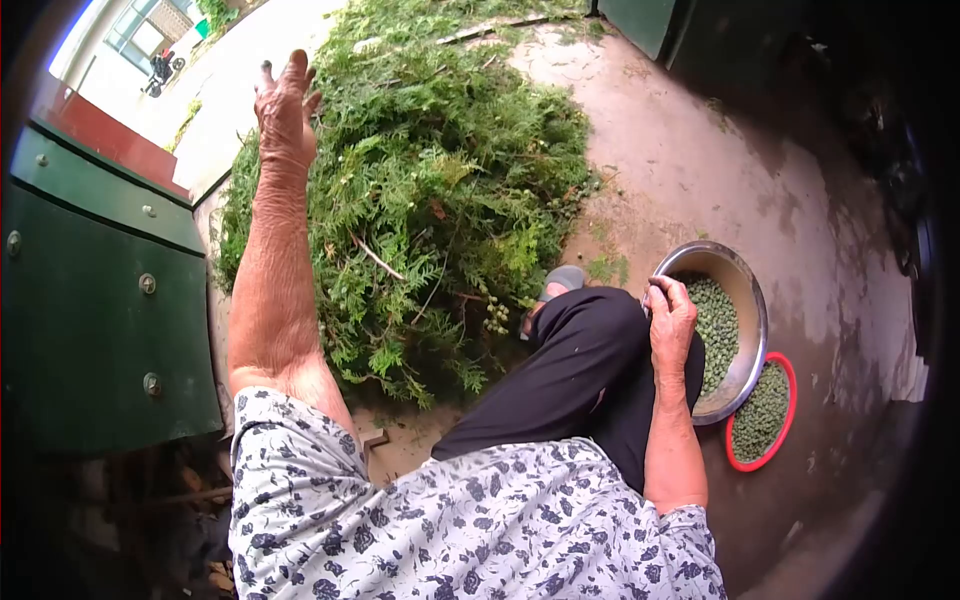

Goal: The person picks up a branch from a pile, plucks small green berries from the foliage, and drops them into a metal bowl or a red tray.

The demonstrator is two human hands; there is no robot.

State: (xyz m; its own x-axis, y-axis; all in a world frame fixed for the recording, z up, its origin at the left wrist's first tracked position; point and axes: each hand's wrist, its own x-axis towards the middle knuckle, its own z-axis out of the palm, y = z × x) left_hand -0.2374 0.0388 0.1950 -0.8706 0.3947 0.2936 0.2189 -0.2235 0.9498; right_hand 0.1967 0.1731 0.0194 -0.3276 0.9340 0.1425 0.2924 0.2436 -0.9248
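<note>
My left hand (pixel 285 110) is raised at the end of an outstretched arm, fingers apart, with nothing seen in it. Below and beside it spreads a big heap of green conifer branches (pixel 420 200), some bearing small pale cones. Over my knee, my right hand (pixel 672 325) has its fingers curled and the tips pinched together; what they hold, if anything, is too small to tell. Just right of that hand stands a metal basin (pixel 752 300) with many small green cones (pixel 718 325) inside. The hand and my leg hide part of its near rim.
A red-rimmed basket (pixel 792 400) of similar green cones touches the basin's lower right. Green metal door panels stand at left (pixel 100 310) and top right (pixel 640 22). My dark-trousered leg (pixel 540 370) is bent beside the heap. Concrete floor (pixel 690 170) runs behind the basin.
</note>
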